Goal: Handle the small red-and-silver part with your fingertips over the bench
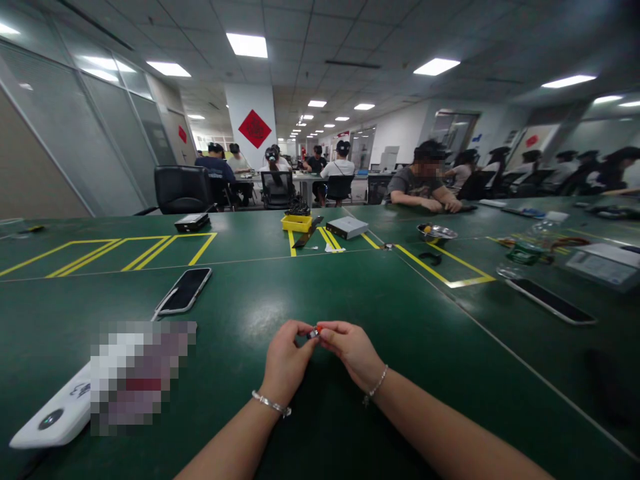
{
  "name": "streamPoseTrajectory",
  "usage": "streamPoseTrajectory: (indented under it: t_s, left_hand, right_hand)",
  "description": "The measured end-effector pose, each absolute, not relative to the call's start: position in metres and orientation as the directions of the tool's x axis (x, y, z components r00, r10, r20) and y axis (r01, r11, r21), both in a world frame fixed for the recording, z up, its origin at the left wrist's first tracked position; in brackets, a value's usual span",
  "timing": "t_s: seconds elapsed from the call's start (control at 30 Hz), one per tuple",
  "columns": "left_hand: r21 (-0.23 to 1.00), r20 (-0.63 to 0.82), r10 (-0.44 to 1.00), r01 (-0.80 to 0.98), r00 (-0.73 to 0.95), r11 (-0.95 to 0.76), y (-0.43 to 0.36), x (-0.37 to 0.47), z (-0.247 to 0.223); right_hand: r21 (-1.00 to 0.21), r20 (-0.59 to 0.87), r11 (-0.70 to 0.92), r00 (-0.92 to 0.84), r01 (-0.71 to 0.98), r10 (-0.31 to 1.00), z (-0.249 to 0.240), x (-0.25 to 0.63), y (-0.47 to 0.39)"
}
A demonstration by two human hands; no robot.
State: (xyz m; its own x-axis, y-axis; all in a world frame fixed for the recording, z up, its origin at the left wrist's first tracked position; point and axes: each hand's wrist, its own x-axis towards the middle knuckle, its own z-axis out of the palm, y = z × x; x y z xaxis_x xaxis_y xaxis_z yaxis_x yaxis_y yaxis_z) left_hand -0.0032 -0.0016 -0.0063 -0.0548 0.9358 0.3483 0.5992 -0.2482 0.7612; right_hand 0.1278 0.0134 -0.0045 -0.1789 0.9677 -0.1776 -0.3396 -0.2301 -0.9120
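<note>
Above the green tabletop [240, 400], my left hand [285, 357] pinches the silvery, dark end of a tiny part [313, 333] between thumb and fingers. From the other side, my right hand [355, 352] closes its fingertips on the part's orange-red end. The fingers hide much of the piece, and it is too small to tell its kind. A phone with a light-coloured case [187, 291] lies off to the left of my hands, a white cable at its edge.
A white device [55, 413] lies at front left. Across the table are a yellow box [296, 223], a grey box [346, 228], a metal bowl [445, 233], a plastic bottle [533, 243] and another phone [550, 300]. A person [425, 180] leans on the far edge.
</note>
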Motion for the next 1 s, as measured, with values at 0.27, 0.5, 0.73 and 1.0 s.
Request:
streamPoseTrajectory:
  t_s: [0.27,0.5,0.73,1.0]
  left_hand:
    - [0.706,0.433,0.897,0.651,-0.087,-0.277,-0.004,-0.005,-0.006]
    - [0.670,0.444,0.895,0.681,-0.051,-0.294,-0.005,-0.003,-0.003]
    - [0.728,0.343,0.939,0.634,-0.004,-0.263,-0.003,-0.001,-0.005]
    - [0.849,0.236,0.968,0.502,-0.083,-0.164,0.004,-0.009,-0.008]
  right_hand:
    - [-0.876,-0.202,-0.275,-0.217,-0.396,0.955,-0.008,0.122,0.005]
    - [-0.912,-0.205,-0.265,-0.209,-0.314,0.956,-0.003,0.125,0.008]
    - [-0.997,-0.048,-0.055,-0.147,-0.047,0.988,0.002,0.137,0.023]
    - [-0.624,0.218,-0.149,0.354,0.767,0.910,0.024,0.279,0.075]
